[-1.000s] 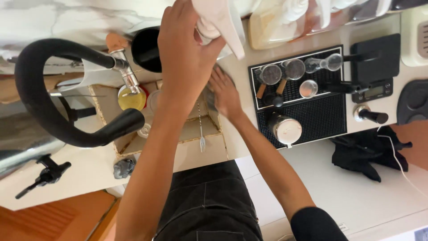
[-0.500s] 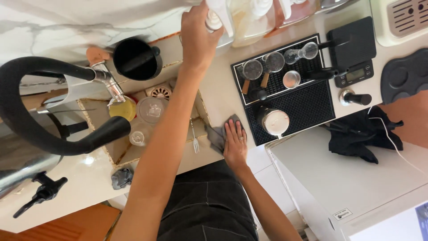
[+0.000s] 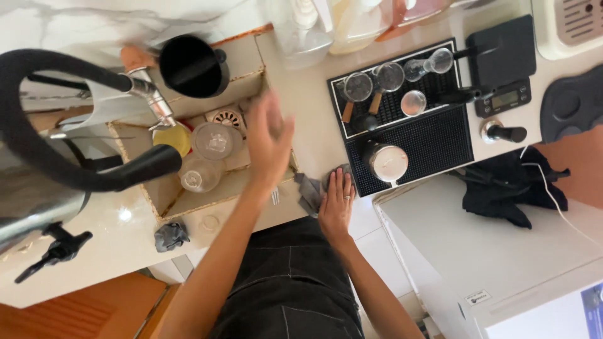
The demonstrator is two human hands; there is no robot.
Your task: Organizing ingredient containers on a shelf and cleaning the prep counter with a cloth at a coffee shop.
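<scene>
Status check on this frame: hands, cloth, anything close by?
Left hand open, blurred, over the sink edge, nothing held. Right hand flat on grey cloth on the counter. Black mat with a metal jug just beside it.

I note a grey cloth (image 3: 311, 191) under the right hand (image 3: 337, 204). Black ribbed mat (image 3: 433, 147), white-edged. Black jug (image 3: 188, 64); black hose (image 3: 56, 163) looping over the beige sink (image 3: 248, 81). Yellow liquid in a glass (image 3: 173, 138). Pale cream counter (image 3: 308, 107). Orange-brown floor (image 3: 81, 307). Black apron (image 3: 289, 282).
</scene>
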